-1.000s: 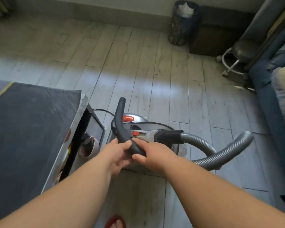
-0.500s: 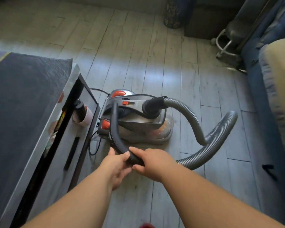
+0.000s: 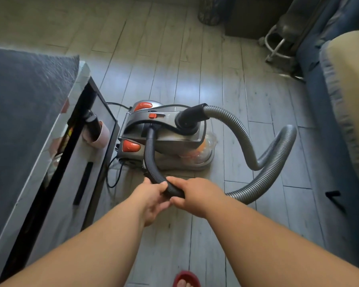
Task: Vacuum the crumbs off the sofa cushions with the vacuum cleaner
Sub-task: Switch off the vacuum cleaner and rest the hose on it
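A grey canister vacuum cleaner with orange buttons stands on the wooden floor ahead of me. Its grey ribbed hose loops out to the right and comes back to a curved black handle tube. My right hand grips the near end of that tube. My left hand holds it right beside, thumb on top. The tube's far tip rests against the vacuum body. The blue sofa with a beige cushion runs along the right edge.
A low table with a dark grey cover stands at the left, close to the vacuum. The black power cord lies between them. A stool base and a bin stand at the back. My foot in a red slipper is below.
The handle tube has come back toward me with both hands on it, and the view has tipped down, so the whole vacuum body now shows.
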Tool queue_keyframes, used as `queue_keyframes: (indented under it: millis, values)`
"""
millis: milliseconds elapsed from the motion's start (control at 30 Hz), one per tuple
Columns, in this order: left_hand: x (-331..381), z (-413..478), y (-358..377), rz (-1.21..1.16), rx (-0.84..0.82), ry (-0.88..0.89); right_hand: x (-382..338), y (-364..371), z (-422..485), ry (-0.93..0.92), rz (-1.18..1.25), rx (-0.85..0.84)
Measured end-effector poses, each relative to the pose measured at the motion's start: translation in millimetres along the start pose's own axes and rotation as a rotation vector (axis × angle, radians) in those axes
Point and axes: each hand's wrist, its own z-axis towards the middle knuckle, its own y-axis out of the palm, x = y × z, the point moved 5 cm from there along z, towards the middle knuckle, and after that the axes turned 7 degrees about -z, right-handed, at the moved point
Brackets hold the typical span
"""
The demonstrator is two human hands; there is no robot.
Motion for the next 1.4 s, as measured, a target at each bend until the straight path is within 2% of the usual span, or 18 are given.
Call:
queue_keyframes:
  millis: [333, 567, 1033, 1400]
  values:
    - [32.1, 29.7, -0.7, 0.021, 0.062, 0.0, -3.9, -16.6, 35.9, 0.049, -0.024, 0.041]
    - [20.1, 49.5, 4.0, 0.091, 0.131, -0.059, 6.4, 8.7, 45.8, 0.062, -0.036, -0.05]
    - [19.9, 58.8, -7.5, 0.159, 0.108, -0.034, 9.0, 23.6, 52.3, 0.065, 0.007, -0.108]
    - [19.8, 51.7, -8.3, 0.173, 0.133, -0.027, 10.1, 20.1, 41.5, 0.092, 0.018, -0.088]
